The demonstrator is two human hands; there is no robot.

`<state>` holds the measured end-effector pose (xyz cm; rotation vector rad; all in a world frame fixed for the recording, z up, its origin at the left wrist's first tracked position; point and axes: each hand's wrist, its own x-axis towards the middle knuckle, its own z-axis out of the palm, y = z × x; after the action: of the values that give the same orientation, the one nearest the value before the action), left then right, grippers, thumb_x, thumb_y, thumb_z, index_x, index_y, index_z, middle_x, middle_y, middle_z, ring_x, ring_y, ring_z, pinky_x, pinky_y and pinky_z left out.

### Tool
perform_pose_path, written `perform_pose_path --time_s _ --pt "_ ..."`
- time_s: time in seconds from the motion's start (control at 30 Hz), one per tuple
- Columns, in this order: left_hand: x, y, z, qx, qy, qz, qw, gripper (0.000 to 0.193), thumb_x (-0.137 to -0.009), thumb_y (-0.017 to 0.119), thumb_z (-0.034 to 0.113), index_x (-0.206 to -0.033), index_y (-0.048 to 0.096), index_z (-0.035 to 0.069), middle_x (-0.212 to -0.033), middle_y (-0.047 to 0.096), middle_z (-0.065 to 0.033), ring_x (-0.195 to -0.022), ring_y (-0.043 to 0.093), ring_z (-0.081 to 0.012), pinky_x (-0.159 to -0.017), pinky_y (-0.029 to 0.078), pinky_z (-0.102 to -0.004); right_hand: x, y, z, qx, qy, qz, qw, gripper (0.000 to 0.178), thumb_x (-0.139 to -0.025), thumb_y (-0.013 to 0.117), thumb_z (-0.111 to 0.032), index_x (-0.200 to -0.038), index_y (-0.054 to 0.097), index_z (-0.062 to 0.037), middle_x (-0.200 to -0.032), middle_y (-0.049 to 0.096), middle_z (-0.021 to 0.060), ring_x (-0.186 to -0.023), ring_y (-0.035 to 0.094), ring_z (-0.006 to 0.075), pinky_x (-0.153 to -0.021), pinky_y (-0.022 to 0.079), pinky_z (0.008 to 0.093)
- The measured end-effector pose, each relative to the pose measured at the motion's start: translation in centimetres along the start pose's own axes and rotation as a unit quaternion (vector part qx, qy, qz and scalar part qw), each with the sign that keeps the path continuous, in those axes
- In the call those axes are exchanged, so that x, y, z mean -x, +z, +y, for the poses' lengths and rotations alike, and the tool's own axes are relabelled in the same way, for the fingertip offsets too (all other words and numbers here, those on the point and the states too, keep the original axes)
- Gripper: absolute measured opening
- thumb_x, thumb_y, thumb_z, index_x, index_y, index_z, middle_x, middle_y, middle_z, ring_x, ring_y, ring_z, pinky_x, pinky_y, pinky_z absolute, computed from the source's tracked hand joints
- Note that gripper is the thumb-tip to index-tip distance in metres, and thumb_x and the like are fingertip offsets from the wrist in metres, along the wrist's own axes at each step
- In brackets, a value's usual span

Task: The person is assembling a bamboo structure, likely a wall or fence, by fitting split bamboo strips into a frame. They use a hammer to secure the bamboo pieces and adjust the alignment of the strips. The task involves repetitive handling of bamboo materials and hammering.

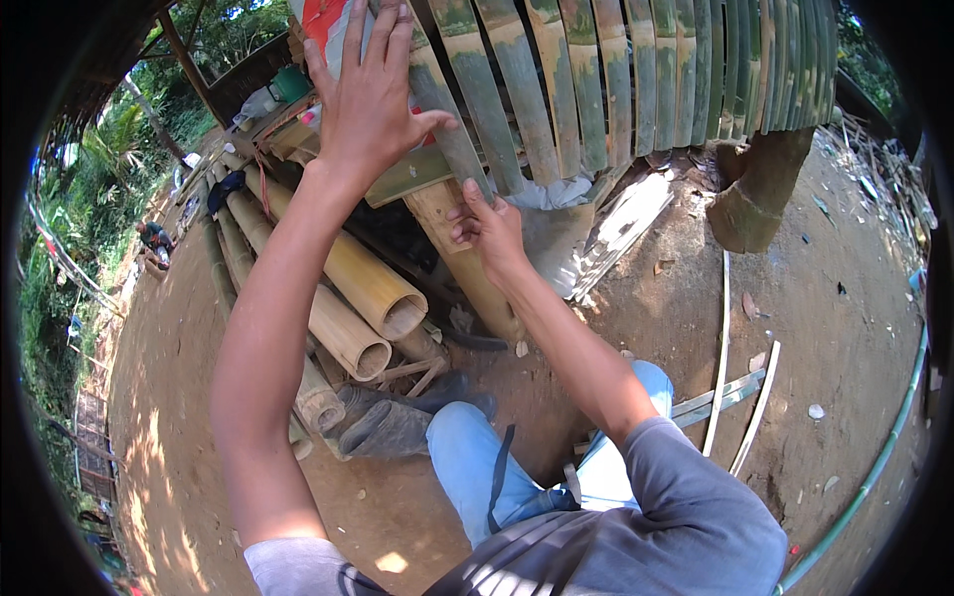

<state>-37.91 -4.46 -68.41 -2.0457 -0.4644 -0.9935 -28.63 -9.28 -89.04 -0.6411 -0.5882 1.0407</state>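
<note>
A row of green and tan bamboo slats (509, 84) runs side by side across the top. My left hand (368, 109) is open, fingers spread, over the upper part of the leftmost bamboo slat (447, 109) and a red and white sheet (323, 25). At that slat's lower end is my right hand (492, 233), its fingers curled and its thumb against the slat. Just behind the right hand's fingers stands a thick bamboo post (467, 273), with a split bamboo crosspiece (412, 174) at its top.
Thick cut bamboo poles (373, 283) lie stacked on the left, beside dark boots (383, 427). A bamboo stump support (760, 194) stands at the right under the slats. Thin bamboo strips (723, 348) lie on the dirt, and a long green pole (884, 447) curves along the right.
</note>
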Motion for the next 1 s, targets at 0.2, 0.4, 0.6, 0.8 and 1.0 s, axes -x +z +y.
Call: perform_pose_path --time_s 0.2,0.4,0.6,0.8,1.0 --pt "2.2 1.3 0.9 0.005 -0.004 -0.006 1.000 0.132 -0.055 0.083 0.059 -0.158 0.017 0.012 -0.164 0.017 -0.0037 -0.151 0.014 -0.0290 -0.112 0.013 -0.0616 0.1 0.2 -0.3 0.004 -0.011 0.004 1.000 0.054 -0.089 0.071 -0.050 -0.106 0.058 0.0000 -0.083 0.069 0.0114 -0.057 0.062 0.0140 -0.053 0.049 0.0254" --pt "4.5 0.0 2.6 -0.018 -0.038 -0.071 0.997 0.116 -0.060 0.086 0.048 -0.152 0.029 0.008 -0.162 0.021 -0.0069 -0.149 0.019 -0.0278 -0.112 0.013 -0.0591 0.4 0.5 0.5 0.018 0.008 0.008 1.000 0.053 -0.089 0.071 -0.049 -0.105 0.061 0.0003 -0.082 0.070 0.0119 -0.055 0.061 0.0130 -0.053 0.049 0.0250" --pt "4.3 0.4 3.9 -0.024 -0.053 -0.085 0.995 0.102 -0.060 0.085 0.039 -0.145 0.041 0.005 -0.159 0.027 -0.0125 -0.147 0.022 -0.0335 -0.110 0.016 -0.0640 0.1 0.0 -0.4 0.025 -0.003 -0.002 1.000 0.051 -0.091 0.070 -0.047 -0.110 0.062 -0.0002 -0.085 0.070 0.0091 -0.058 0.060 0.0115 -0.055 0.048 0.0235" --pt "5.0 1.7 3.5 -0.014 -0.060 -0.069 0.996 0.117 -0.053 0.087 0.048 -0.149 0.035 0.006 -0.161 0.021 -0.0120 -0.148 0.018 -0.0366 -0.107 0.015 -0.0682 -0.6 0.1 -0.2 0.046 0.001 -0.034 0.998 0.053 -0.092 0.068 -0.048 -0.110 0.061 0.0015 -0.089 0.070 0.0101 -0.061 0.062 0.0115 -0.056 0.049 0.0243" --pt "4.9 1.1 3.6 0.028 -0.049 -0.063 0.996 0.122 -0.055 0.092 0.037 -0.152 0.025 0.006 -0.162 0.018 -0.0123 -0.148 0.019 -0.0345 -0.111 0.021 -0.0600 0.4 -3.9 -2.0 0.117 0.058 -0.111 0.985 0.064 -0.091 0.069 -0.045 -0.124 0.051 0.0073 -0.105 0.071 0.0196 -0.078 0.069 0.0182 -0.069 0.056 0.0286"
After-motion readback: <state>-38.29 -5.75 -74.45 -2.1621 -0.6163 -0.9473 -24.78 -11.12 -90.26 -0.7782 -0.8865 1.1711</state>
